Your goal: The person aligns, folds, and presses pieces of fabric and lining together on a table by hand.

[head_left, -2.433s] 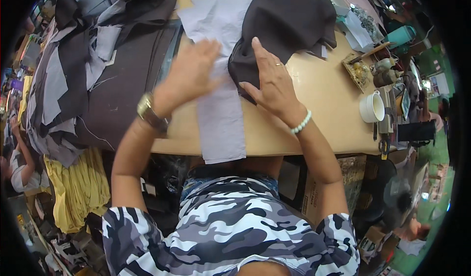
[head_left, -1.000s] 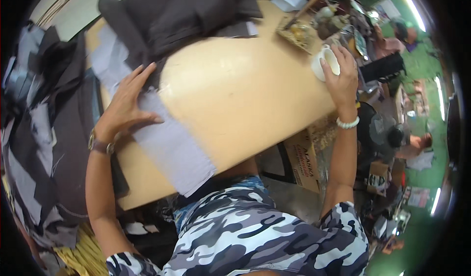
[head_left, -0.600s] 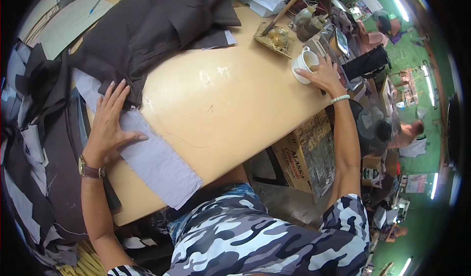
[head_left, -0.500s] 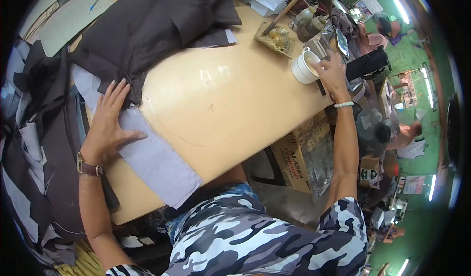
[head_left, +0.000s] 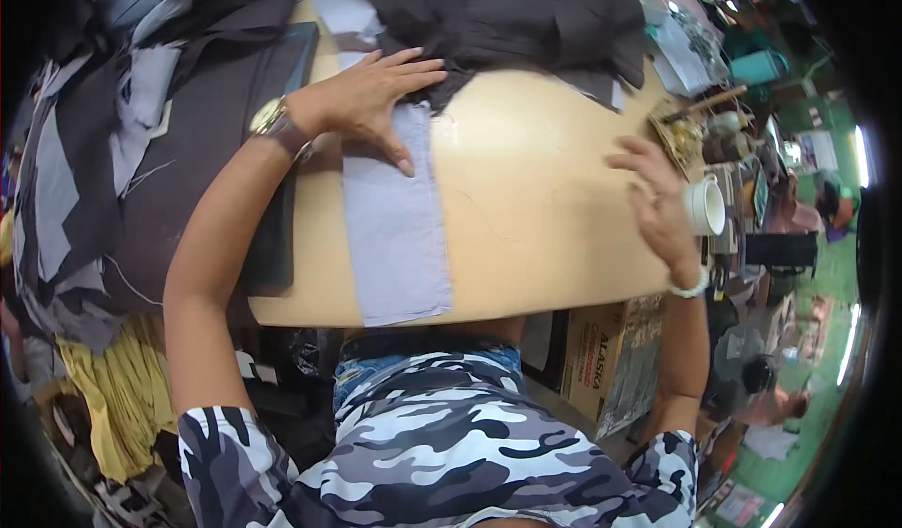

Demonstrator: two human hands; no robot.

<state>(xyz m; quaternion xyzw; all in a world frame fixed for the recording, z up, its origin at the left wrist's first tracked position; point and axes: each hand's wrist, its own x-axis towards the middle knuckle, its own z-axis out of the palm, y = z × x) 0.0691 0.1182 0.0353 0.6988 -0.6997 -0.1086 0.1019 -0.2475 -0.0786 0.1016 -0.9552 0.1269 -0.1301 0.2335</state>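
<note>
A long, pale lilac-grey cloth strip (head_left: 395, 246) lies flat on the smooth tan tabletop (head_left: 545, 218), its short near end at the table's front edge, close to the person's waist. The strip serves as the marker for the rest.

Over its far part rests the person's left hand (head_left: 376, 100), palm down and wide, the fingers spread onto the large, crumpled charcoal cloth (head_left: 536, 16) that lies beyond the strip, the thumb reaching down over the strip itself. A gold-cased watch (head_left: 268, 116) on a brown strap circles that wrist.

Well to the right of the strip is the right hand (head_left: 658, 199), which is blurred; it seems wide, with bent fingers and the thumb set apart. Just beside it, farther right of the strip, stands a white, round-rimmed cup (head_left: 707, 209); whether hand and cup touch, I cannot tell. A bracelet of pale round beads (head_left: 691, 286) sits on the right wrist.

Left of the strip lies a broad pile of dark brown-grey cloth (head_left: 216, 180), and below that, farther left, hangs bunched yellow fabric (head_left: 117, 387).
</note>
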